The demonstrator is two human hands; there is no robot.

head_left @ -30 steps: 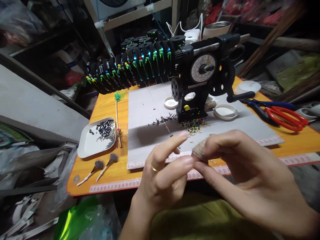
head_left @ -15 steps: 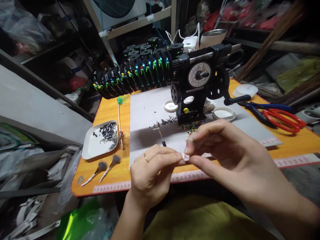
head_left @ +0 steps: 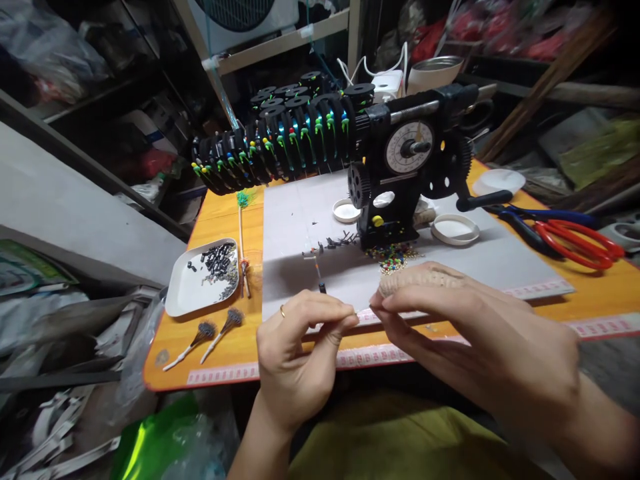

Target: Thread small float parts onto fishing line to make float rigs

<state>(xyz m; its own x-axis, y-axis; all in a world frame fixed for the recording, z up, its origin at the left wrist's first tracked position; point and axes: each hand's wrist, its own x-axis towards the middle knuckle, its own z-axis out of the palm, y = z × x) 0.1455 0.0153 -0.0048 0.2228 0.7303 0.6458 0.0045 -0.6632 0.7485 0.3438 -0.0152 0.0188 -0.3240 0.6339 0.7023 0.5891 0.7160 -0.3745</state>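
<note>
My left hand (head_left: 299, 350) pinches thumb and forefinger together above the front edge of the board; a tiny tip shows past them, too small to name. Just to its right, my right hand (head_left: 473, 333) has its fingertips closed in a pinch, and what is between them cannot be made out. A small gap separates the two pinches. Behind the left hand, a thin line carries a small orange piece and a black cylinder (head_left: 322, 288). Loose coloured beads (head_left: 395, 259) lie behind the right hand, beside the base of a black geared winding machine (head_left: 390, 200).
A row of black spools (head_left: 280, 140) with green-tied threads juts left from the machine. A white tray (head_left: 176, 293) holds black tubes and small grey parts. Two dark-tipped bundles (head_left: 232, 319) lie at front left. Red-handled pliers (head_left: 580, 245) lie at right, near a white lid (head_left: 454, 229).
My hands have drawn slightly apart, and the small whitish bit between them no longer shows. My right fingers have closed from a spread curl into a pinch. The view has shifted slightly.
</note>
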